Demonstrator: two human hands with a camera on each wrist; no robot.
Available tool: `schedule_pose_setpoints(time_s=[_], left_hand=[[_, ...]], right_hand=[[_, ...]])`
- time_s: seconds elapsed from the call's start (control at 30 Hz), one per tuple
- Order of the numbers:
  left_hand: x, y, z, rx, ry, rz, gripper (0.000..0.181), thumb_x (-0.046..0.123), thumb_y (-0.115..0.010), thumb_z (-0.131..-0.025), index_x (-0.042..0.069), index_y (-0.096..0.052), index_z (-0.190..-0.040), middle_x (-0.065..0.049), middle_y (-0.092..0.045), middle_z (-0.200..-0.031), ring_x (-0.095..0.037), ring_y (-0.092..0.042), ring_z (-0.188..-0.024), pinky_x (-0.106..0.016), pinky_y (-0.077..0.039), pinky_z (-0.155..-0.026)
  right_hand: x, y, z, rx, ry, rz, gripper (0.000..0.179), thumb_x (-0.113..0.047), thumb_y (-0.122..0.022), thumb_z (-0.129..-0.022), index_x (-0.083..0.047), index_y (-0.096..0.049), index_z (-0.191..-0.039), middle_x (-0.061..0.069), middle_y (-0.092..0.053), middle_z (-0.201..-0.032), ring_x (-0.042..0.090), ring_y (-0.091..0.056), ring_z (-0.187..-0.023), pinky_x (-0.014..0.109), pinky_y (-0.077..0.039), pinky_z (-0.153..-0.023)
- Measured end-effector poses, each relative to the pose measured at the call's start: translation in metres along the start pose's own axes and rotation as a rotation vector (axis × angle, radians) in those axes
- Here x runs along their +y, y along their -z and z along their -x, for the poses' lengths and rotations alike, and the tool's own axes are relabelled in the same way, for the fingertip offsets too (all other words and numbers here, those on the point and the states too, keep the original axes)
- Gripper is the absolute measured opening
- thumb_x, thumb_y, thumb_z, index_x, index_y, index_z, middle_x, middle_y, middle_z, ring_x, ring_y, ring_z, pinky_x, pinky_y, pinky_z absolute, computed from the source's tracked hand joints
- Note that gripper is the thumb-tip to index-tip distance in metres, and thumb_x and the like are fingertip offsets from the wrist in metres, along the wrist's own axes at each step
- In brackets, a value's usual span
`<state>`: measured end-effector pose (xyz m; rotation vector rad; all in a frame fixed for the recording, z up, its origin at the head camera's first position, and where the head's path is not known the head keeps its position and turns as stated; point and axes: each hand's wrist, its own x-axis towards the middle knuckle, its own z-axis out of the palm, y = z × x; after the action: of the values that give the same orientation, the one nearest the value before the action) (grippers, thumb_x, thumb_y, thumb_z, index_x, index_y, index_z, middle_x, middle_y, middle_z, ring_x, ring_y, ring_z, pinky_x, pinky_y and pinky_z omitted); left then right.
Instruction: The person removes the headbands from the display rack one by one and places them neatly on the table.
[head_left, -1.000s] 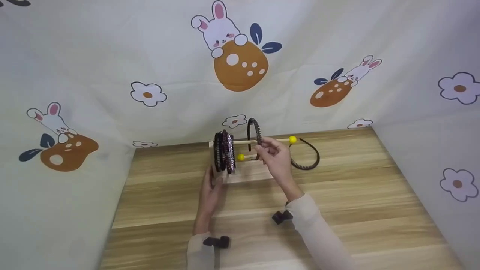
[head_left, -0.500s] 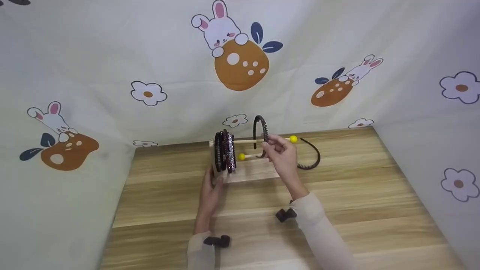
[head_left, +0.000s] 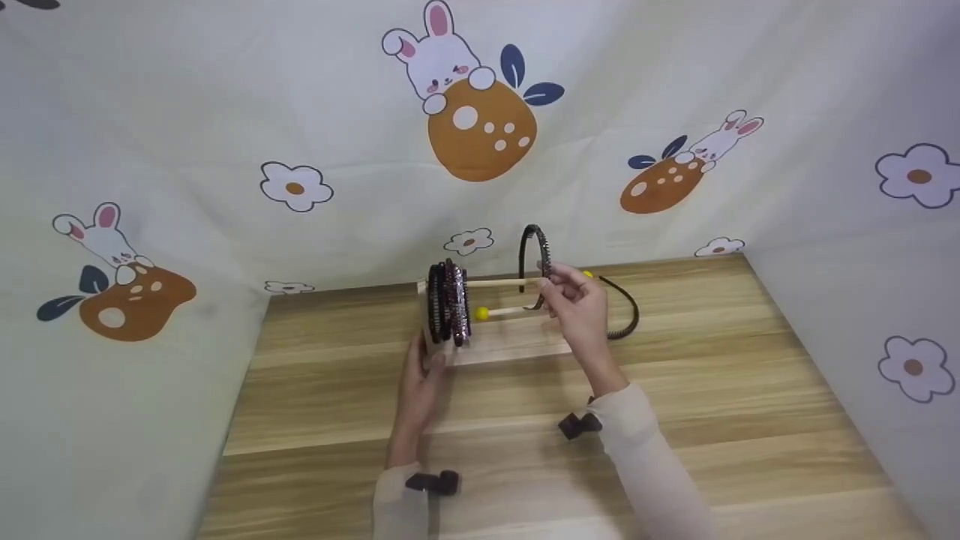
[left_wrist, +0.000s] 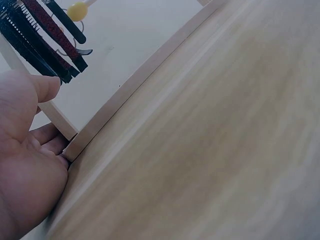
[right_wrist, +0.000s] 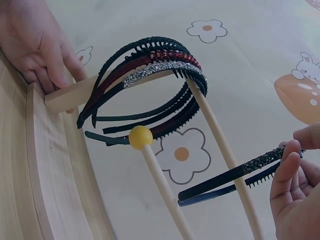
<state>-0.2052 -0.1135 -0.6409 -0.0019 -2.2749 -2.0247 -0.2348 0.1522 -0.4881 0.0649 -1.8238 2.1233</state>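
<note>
My right hand [head_left: 583,311] pinches a thin black toothed headband [head_left: 535,231] between thumb and fingertips. In the right wrist view, dark glitter covers part of this headband [right_wrist: 215,182], and its loop surrounds a long wooden rod [right_wrist: 215,125]. My left hand [head_left: 421,384] grips the left end of the wooden headband stand [head_left: 517,349]; the left wrist view has its thumb and fingers around the upright end board [left_wrist: 59,120]. Several headbands [head_left: 456,307], black, dark red and silver-glittered, hang bunched on the rod near that end board.
Another black toothed headband [head_left: 634,307] lies on the wood-grain table [head_left: 720,390], behind and right of my right hand. A yellow ball [head_left: 482,313] caps a second rod of the stand. A patterned cloth [head_left: 360,247] rises behind the table.
My right hand has moved right along the rod with the pinched headband, away from the bunched ones. It now largely covers the rod's yellow end ball. My left hand has stayed put.
</note>
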Motion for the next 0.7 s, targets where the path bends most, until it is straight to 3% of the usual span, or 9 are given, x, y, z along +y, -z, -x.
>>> schedule_pose_setpoints(time_s=[0.27, 0.47, 0.7], left_hand=[[0.0, 0.0, 0.0, -0.015, -0.013, 0.028, 0.068, 0.015, -0.056, -0.117, 0.01, -0.024, -0.177, -0.026, -0.029, -0.179, -0.05, -0.035, -0.161, -0.07, -0.029, -0.131], [0.0, 0.0, 0.001, -0.02, 0.008, 0.036, 0.068, 0.015, -0.055, -0.117, 0.012, -0.023, -0.177, -0.024, -0.028, -0.18, -0.049, -0.032, -0.163, -0.067, -0.029, -0.132], [0.001, 0.0, 0.001, -0.018, 0.025, 0.013, 0.069, 0.022, -0.055, -0.118, 0.013, -0.022, -0.178, -0.021, -0.024, -0.182, -0.048, -0.029, -0.164, -0.069, -0.023, -0.133]], right_hand=[[-0.002, 0.007, -0.002, -0.007, 0.047, -0.027, 0.027, 0.008, -0.075, -0.098, 0.019, -0.073, -0.122, 0.005, -0.072, -0.085, 0.007, -0.059, -0.06, 0.017, -0.05, -0.053], [-0.005, 0.013, -0.006, 0.028, 0.027, -0.075, 0.027, 0.011, -0.075, -0.097, 0.02, -0.072, -0.122, 0.002, -0.071, -0.085, 0.009, -0.059, -0.062, 0.017, -0.051, -0.052], [-0.006, 0.023, -0.01, 0.042, 0.038, -0.009, 0.025, 0.007, -0.076, -0.099, 0.015, -0.075, -0.122, 0.002, -0.073, -0.086, 0.007, -0.06, -0.063, 0.017, -0.049, -0.051]])
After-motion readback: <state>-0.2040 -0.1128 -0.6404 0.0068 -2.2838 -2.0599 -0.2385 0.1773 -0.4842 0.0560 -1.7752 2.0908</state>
